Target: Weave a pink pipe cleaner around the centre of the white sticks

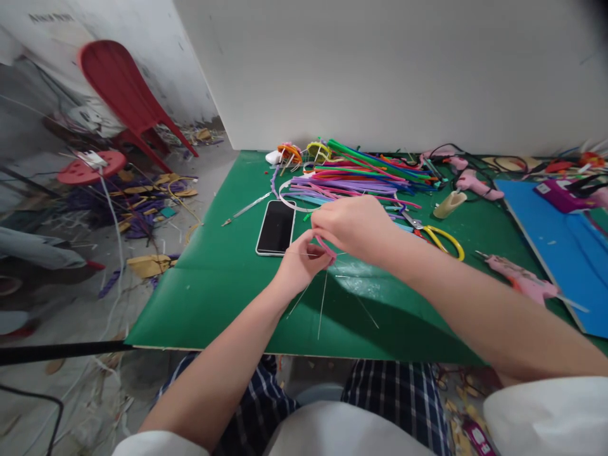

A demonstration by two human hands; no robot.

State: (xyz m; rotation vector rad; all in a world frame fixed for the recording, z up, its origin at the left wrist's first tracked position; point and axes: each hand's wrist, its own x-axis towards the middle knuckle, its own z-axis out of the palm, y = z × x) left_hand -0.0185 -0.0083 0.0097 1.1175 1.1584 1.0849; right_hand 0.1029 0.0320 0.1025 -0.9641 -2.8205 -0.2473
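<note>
My left hand and my right hand meet above the green table. Both are closed on a pink pipe cleaner that curls between them. The left fingers also pinch several thin wires that fan down toward the table's front edge. The right hand lies over the left and hides most of the pink piece. Just behind the hands lies a pale hoop.
A black phone lies left of the hands. A heap of coloured pipe cleaners sits behind. Yellow-handled scissors, pink glue guns, a tape roll and a blue board are to the right. Red chair and floor litter at left.
</note>
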